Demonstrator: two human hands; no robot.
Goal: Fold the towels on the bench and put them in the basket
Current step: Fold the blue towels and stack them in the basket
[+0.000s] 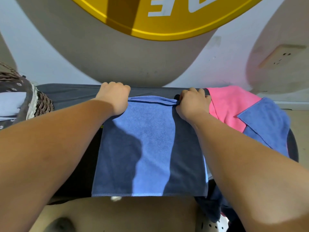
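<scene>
– On the bench [70, 94] in front of me a blue towel [150, 139] lies spread flat, its near edge at the bench's near side by my body.

– And your hands?

– Both are at its far edge, well apart, one at each corner. My left hand [113, 97] is curled into a fist over the far left corner, which is hidden under it. My right hand [192, 104] pinches the far right corner, with the cloth bunched under its fingers.

– Is the edge between them flat?

– No, it is rucked into a low ridge running from one hand to the other.

– Where is the basket?

– At the left end of the bench: the basket [40, 104] is wicker with a dark flowered liner, and a pale cloth [11, 102] lies inside it.

– Any more towels?

– Two, at the right end. A pink towel [230, 104] lies just beside my right hand, and the other blue towel [267, 119] lies partly over it, on its near right side.

– Behind all that?

– A white wall [50, 56] with a socket [282, 56] at the upper right, and my yellow cap brim [150, 22] across the top.
</scene>
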